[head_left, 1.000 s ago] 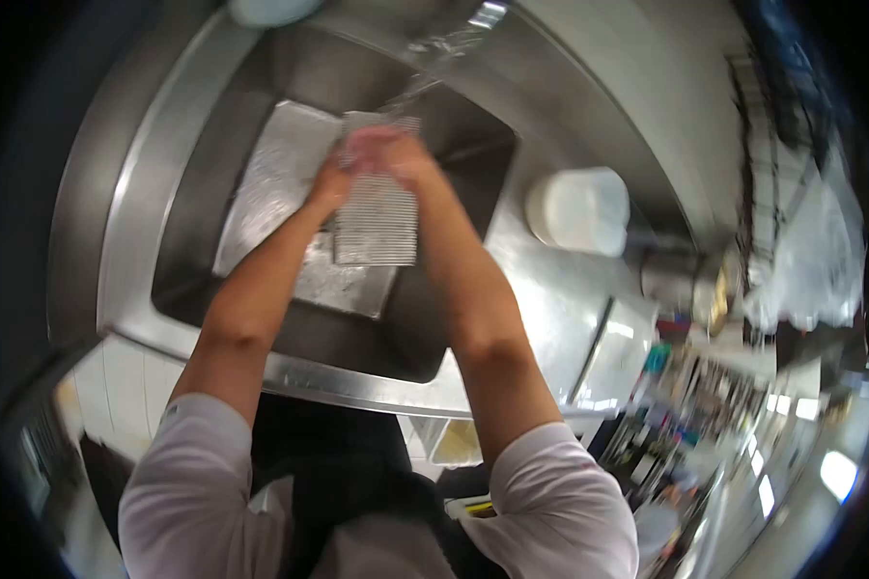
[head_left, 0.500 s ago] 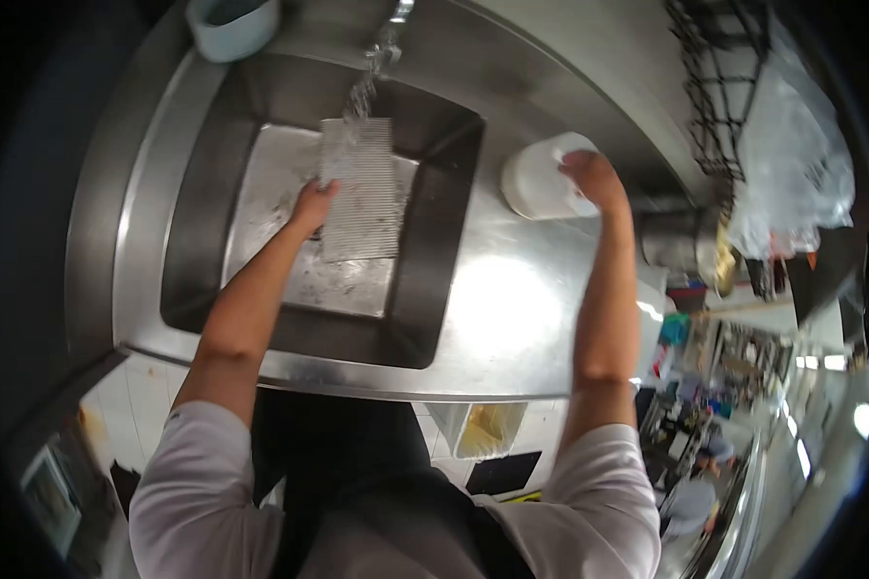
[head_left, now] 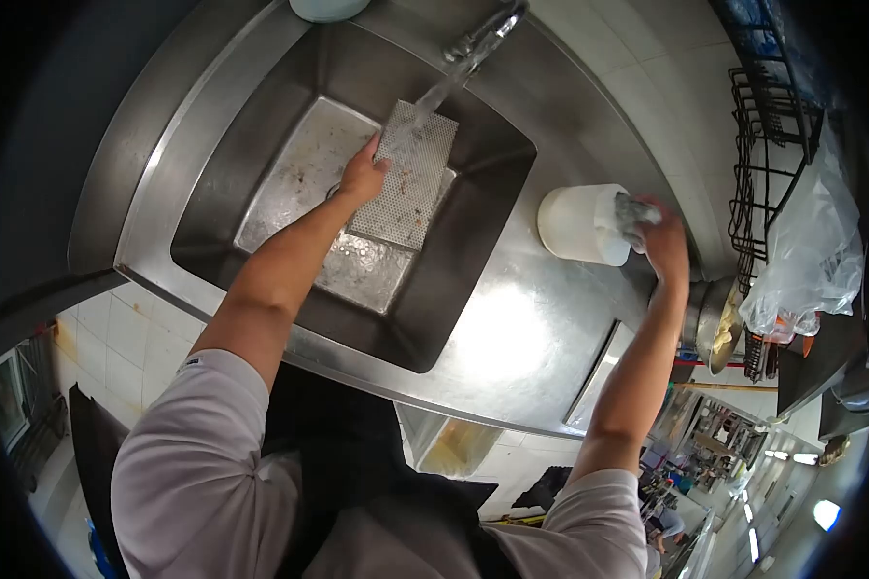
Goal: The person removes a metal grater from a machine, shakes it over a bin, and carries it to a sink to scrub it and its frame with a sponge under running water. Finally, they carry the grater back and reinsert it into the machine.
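My left hand (head_left: pixel 365 174) grips a flat rectangular panel (head_left: pixel 403 179) by its left edge, with the fingers partly hidden behind it. The panel has a dotted, perforated-looking surface with small brown specks, and it is tilted over the steel sink (head_left: pixel 203 227). Water from the faucet (head_left: pixel 488 34) runs onto its upper end. At the mouth of a white plastic tub (head_left: pixel 579 224), my right hand (head_left: pixel 668 241) is closed on a grey, fuzzy scouring pad (head_left: pixel 633 218). The tub stands on the steel counter right of the sink.
A pale bowl (head_left: pixel 328 8) sits at the sink's far left edge. On the right are a black wire rack (head_left: pixel 748 203), a hanging clear plastic bag (head_left: pixel 821 251) and a metal pot (head_left: pixel 714 328). A plastic bin (head_left: pixel 459 449) stands below the counter.
My right hand has come out of the tub's mouth with the grey scouring pad. The panel's visible surface looks dotted instead of striped. The view has shifted and turned.
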### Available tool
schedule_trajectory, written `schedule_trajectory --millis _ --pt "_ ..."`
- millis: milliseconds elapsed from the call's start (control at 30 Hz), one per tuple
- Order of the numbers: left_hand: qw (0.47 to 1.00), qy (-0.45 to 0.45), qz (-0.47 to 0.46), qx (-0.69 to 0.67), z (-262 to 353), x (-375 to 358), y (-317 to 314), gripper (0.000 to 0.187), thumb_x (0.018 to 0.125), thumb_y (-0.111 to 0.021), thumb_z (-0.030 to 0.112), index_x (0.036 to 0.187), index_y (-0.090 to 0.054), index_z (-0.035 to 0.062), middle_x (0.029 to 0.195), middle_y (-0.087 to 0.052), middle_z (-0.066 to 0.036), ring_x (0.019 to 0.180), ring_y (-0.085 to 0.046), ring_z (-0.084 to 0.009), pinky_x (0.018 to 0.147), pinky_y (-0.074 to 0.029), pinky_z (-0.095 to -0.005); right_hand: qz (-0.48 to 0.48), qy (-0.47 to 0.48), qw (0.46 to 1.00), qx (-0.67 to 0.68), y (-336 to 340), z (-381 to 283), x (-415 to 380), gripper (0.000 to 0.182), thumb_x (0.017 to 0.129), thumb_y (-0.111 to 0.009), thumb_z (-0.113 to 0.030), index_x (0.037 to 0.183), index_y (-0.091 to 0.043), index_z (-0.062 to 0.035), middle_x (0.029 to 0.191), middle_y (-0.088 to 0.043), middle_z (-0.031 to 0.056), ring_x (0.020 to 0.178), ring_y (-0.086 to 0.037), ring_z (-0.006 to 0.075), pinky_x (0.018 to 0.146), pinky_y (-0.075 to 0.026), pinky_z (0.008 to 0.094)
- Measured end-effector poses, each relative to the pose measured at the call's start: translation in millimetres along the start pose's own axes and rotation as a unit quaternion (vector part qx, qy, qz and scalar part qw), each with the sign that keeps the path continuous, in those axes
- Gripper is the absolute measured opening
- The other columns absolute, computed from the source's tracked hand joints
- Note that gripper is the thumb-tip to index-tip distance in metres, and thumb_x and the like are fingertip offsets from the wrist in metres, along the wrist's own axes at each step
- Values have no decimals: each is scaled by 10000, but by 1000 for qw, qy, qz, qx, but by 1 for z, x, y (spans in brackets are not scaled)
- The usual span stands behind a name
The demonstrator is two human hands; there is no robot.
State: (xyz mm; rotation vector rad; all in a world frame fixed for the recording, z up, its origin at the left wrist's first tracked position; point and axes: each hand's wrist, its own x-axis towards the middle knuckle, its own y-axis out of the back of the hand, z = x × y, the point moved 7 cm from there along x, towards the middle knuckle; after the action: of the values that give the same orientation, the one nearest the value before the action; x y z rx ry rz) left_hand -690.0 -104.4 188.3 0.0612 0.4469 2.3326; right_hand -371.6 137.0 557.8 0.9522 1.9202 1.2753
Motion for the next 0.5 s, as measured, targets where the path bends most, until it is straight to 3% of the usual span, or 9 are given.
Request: schedule_trajectory --millis 100,167,200,233,267,333,367,400,500 --pt "940 250 -131 -191 -18 -29 -2 650 915 -592 426 1381 -448 -4 1331 -559 -154 1188 -552 -306 1007 -411 -350 -22 83 982 171 1 -60 -31 482 700 -534 49 1142 -642 -112 1019 -674 75 835 -645 165 709 -508 300" --pt "902 303 -208 -225 -10 -51 1 709 915 -538 529 1345 -481 -33 1316 -568 -142 1186 -547 -280 1009 -400 -337 -46 184 964 184 -48 -101 -41 516 688 -575 57 1157 -637 -150 1003 -670 42 819 -620 128 692 -488 263" --pt "880 328 -243 -240 -10 -56 3 750 915 -512 580 1326 -497 -47 1309 -573 -136 1186 -544 -268 1010 -395 -330 -107 162 965 177 -91 -112 -40 521 696 -586 49 1172 -627 -159 979 -671 26 825 -611 120 711 -483 270" --pt "888 313 -227 -248 -21 -50 2 761 917 -487 597 1330 -495 -43 1314 -568 -141 1195 -536 -265 1018 -386 -330 -139 92 970 178 -137 -123 -42 477 714 -577 37 1147 -624 -158 981 -687 59 851 -650 183 740 -498 315" --pt "895 298 -211 -256 -41 -44 -8 773 919 -463 614 1333 -494 -39 1318 -563 -146 1204 -528 -262 1025 -376 -329 -62 219 958 174 -187 -136 -38 487 714 -606 50 1161 -613 -143 998 -672 72 848 -643 198 780 -510 314" --pt "908 252 -176 -284 -28 -37 -4 768 940 -405 617 1352 -479 -26 1352 -530 -165 1236 -495 -269 1050 -343 -343 4 216 964 157 -266 -156 -49 451 739 -660 17 1169 -585 -99 1141 -625 174 1065 -610 349 878 -497 411" --pt "909 258 -148 -293 -42 -28 -9 754 946 -403 606 1355 -477 -23 1352 -531 -163 1232 -498 -270 1046 -347 -343 -13 216 958 186 -301 -168 -55 450 783 -672 -58 1218 -564 -100 1249 -562 201 1212 -495 399 978 -443 431" --pt "909 264 -121 -300 -66 -17 -20 741 952 -402 595 1358 -476 -21 1352 -531 -160 1227 -500 -271 1041 -350 -344 46 228 961 148 -344 -170 -64 460 828 -655 -146 1263 -531 -66 1261 -533 224 1256 -421 437 1074 -341 494" --pt "903 293 -96 -299 -72 -11 -15 626 968 -448 497 1312 -530 -19 1293 -576 -143 1183 -522 -236 1010 -371 -331 124 329 935 55 -379 -194 -48 455 871 -613 -199 1278 -514 -22 1265 -521 232 1261 -395 462 1111 -226 587"
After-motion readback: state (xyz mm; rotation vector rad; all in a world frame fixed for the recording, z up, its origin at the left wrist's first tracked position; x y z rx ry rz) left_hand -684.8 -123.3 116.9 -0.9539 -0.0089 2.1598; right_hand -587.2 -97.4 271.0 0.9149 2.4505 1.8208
